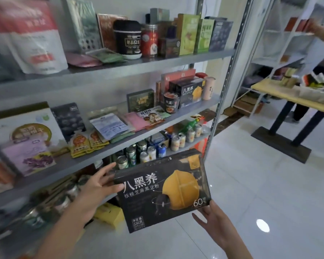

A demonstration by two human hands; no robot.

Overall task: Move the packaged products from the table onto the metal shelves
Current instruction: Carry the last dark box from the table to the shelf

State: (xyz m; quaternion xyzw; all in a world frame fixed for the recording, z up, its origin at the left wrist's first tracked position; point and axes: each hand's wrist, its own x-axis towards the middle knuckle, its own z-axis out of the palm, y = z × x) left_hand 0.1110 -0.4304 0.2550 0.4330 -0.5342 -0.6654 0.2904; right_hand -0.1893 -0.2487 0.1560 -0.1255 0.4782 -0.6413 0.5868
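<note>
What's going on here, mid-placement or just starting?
A person carries a black box between both hands in front of the metal shelves. The left hand is at its left edge and the right hand is at its lower right corner, fingers mostly straight. The box is in the air, not yet on any shelf. A matching box stands on the middle shelf. A second person is by the table at the right.

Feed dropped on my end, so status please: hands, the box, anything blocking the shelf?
Left hand flat against black box, right hand under its lower right corner. Box not shelved. Cans crowd the shelf behind.
</note>
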